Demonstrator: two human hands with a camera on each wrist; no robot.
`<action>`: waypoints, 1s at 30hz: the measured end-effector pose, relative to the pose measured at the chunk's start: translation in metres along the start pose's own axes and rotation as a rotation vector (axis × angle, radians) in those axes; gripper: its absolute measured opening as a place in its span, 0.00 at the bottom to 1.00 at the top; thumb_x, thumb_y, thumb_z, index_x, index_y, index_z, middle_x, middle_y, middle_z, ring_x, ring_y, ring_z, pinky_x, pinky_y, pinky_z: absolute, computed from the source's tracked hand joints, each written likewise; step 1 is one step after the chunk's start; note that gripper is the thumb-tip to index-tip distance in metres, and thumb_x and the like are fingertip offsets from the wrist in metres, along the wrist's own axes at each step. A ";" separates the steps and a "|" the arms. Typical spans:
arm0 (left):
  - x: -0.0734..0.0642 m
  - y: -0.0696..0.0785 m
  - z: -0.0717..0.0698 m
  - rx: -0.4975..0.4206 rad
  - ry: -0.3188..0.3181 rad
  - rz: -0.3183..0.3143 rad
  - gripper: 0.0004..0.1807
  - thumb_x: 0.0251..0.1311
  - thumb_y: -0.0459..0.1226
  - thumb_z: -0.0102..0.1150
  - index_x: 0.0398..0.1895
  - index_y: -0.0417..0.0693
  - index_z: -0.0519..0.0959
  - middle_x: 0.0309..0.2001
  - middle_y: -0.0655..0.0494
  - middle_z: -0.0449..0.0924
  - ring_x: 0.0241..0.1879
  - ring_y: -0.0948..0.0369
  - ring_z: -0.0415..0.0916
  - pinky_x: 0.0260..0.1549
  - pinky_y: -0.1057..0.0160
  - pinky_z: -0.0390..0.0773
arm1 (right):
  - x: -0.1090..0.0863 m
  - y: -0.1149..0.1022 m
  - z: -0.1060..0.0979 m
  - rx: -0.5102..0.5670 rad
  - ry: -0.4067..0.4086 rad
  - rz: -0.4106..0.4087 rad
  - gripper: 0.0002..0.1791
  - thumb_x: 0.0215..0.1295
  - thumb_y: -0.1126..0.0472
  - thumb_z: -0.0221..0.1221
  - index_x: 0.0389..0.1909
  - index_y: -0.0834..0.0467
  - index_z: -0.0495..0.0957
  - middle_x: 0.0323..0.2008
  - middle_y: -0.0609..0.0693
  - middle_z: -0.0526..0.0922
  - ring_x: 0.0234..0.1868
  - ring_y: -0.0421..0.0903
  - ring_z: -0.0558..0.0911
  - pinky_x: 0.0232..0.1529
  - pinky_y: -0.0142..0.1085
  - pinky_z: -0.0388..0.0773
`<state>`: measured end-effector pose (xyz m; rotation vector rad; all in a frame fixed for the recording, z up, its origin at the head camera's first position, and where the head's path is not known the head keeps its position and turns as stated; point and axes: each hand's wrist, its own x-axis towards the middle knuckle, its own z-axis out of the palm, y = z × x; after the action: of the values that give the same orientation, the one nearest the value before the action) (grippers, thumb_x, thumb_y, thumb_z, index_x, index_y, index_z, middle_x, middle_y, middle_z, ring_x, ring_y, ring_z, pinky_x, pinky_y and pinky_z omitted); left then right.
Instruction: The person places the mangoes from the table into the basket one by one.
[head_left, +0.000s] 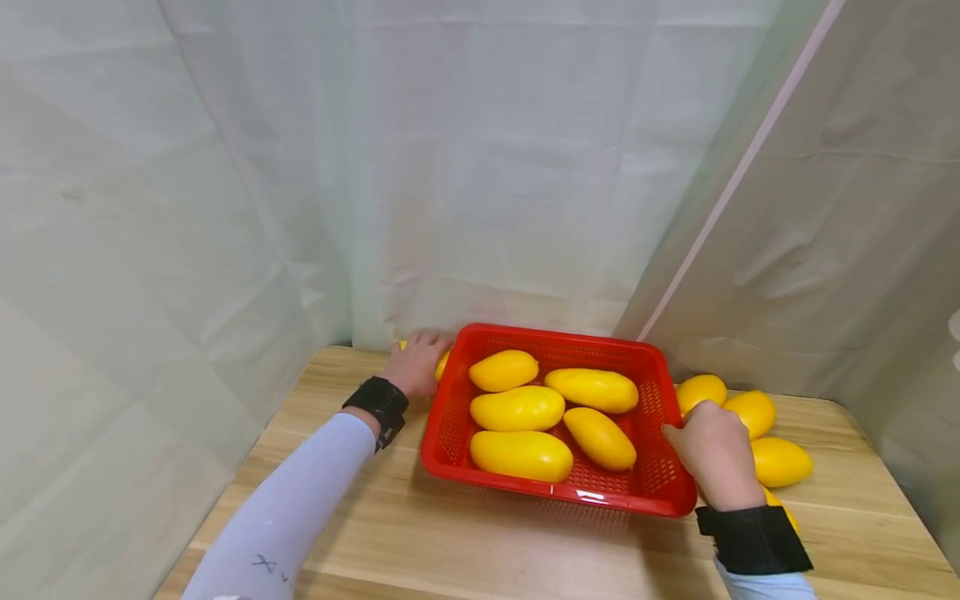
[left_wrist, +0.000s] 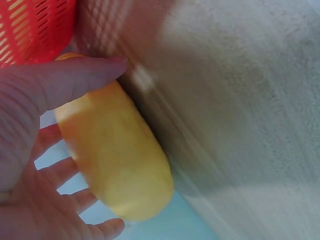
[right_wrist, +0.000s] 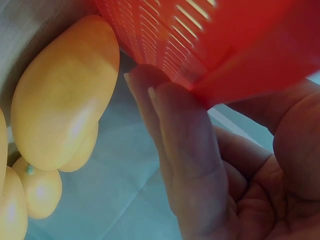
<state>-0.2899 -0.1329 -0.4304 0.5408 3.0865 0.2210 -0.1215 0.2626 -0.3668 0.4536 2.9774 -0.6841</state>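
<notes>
A red plastic basket (head_left: pixel 558 492) with perforated walls holds several yellow mangoes (head_left: pixel 517 408). My right hand (head_left: pixel 712 454) grips its right rim, the thumb on top and the fingers (right_wrist: pixel 185 130) under the rim on the outside. At the basket's left side, my left hand (head_left: pixel 416 365) reaches over another mango (left_wrist: pixel 117 150) lying near the back wall. The thumb lies across one end of that mango and the fingers curve along its far side. From the head, most of this mango is hidden behind the hand and the basket.
Several loose mangoes (head_left: pixel 780 462) lie on the wooden table (head_left: pixel 360 533) right of the basket, partly behind my right hand and wrist. Pale fabric curtains (head_left: pixel 510 167) hang close behind the table and on both sides. Black bands (head_left: pixel 382 408) wrap both wrists.
</notes>
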 end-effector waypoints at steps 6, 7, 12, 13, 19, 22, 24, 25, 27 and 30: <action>0.000 -0.003 0.008 -0.007 -0.009 -0.021 0.41 0.44 0.53 0.67 0.65 0.58 0.66 0.66 0.49 0.63 0.68 0.46 0.54 0.58 0.29 0.55 | -0.002 0.001 -0.002 -0.002 0.000 -0.001 0.19 0.58 0.55 0.62 0.29 0.71 0.75 0.16 0.55 0.76 0.15 0.46 0.74 0.18 0.34 0.76; -0.001 -0.003 0.008 -0.015 -0.007 -0.024 0.40 0.44 0.52 0.67 0.64 0.58 0.66 0.66 0.49 0.63 0.67 0.46 0.54 0.57 0.28 0.55 | -0.003 0.002 -0.002 0.001 -0.001 0.000 0.19 0.58 0.55 0.62 0.29 0.71 0.75 0.16 0.55 0.76 0.15 0.46 0.74 0.18 0.34 0.77; -0.003 -0.006 0.011 -0.036 -0.023 -0.072 0.38 0.45 0.50 0.67 0.63 0.58 0.67 0.63 0.49 0.65 0.62 0.45 0.61 0.54 0.30 0.61 | -0.005 0.002 -0.002 0.000 0.001 -0.003 0.19 0.58 0.54 0.61 0.29 0.71 0.75 0.16 0.55 0.76 0.15 0.46 0.74 0.18 0.34 0.76; -0.003 -0.007 0.011 -0.040 -0.033 -0.078 0.37 0.46 0.49 0.67 0.62 0.58 0.67 0.62 0.49 0.65 0.60 0.45 0.63 0.52 0.30 0.63 | -0.005 0.002 -0.002 0.000 0.000 -0.003 0.19 0.58 0.54 0.61 0.29 0.71 0.75 0.16 0.55 0.76 0.15 0.46 0.74 0.18 0.34 0.76; -0.007 -0.011 0.010 -0.096 -0.067 -0.065 0.31 0.44 0.40 0.68 0.55 0.53 0.70 0.48 0.50 0.73 0.45 0.51 0.71 0.44 0.46 0.74 | -0.005 0.002 -0.002 -0.009 0.009 -0.014 0.19 0.58 0.54 0.61 0.28 0.70 0.76 0.15 0.54 0.75 0.14 0.46 0.74 0.18 0.34 0.75; -0.008 -0.015 0.011 -0.148 -0.083 -0.055 0.32 0.36 0.34 0.71 0.50 0.52 0.71 0.38 0.53 0.74 0.38 0.54 0.71 0.41 0.56 0.73 | -0.004 0.002 -0.001 -0.015 0.016 -0.023 0.19 0.58 0.54 0.61 0.27 0.70 0.76 0.14 0.54 0.75 0.14 0.46 0.73 0.18 0.34 0.75; -0.008 -0.019 0.013 -0.180 -0.095 -0.056 0.33 0.31 0.32 0.72 0.48 0.52 0.71 0.35 0.54 0.74 0.36 0.55 0.71 0.39 0.58 0.72 | -0.004 0.002 -0.001 -0.012 0.014 -0.025 0.19 0.58 0.54 0.61 0.27 0.70 0.75 0.14 0.54 0.75 0.14 0.46 0.74 0.17 0.34 0.75; -0.009 -0.020 0.013 -0.190 -0.097 -0.060 0.33 0.30 0.33 0.72 0.47 0.51 0.71 0.35 0.54 0.74 0.35 0.56 0.71 0.39 0.59 0.72 | -0.003 0.002 -0.001 -0.013 0.015 -0.026 0.19 0.58 0.54 0.61 0.27 0.70 0.75 0.14 0.54 0.75 0.14 0.46 0.74 0.17 0.34 0.75; -0.010 -0.022 0.014 -0.205 -0.096 -0.070 0.34 0.28 0.34 0.73 0.47 0.50 0.71 0.35 0.54 0.75 0.35 0.55 0.71 0.38 0.58 0.71 | -0.003 0.001 -0.001 -0.011 0.010 -0.023 0.19 0.58 0.54 0.61 0.27 0.70 0.75 0.15 0.54 0.75 0.14 0.46 0.74 0.17 0.34 0.75; -0.014 -0.023 0.014 -0.218 -0.078 -0.090 0.34 0.28 0.36 0.74 0.46 0.49 0.72 0.35 0.53 0.75 0.35 0.55 0.71 0.38 0.58 0.71 | -0.001 0.001 -0.001 -0.009 0.006 -0.018 0.19 0.58 0.54 0.61 0.28 0.70 0.75 0.15 0.55 0.76 0.14 0.46 0.74 0.17 0.34 0.76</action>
<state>-0.2844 -0.1572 -0.4482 0.3914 2.9508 0.5147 -0.1200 0.2634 -0.3665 0.4294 2.9921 -0.6721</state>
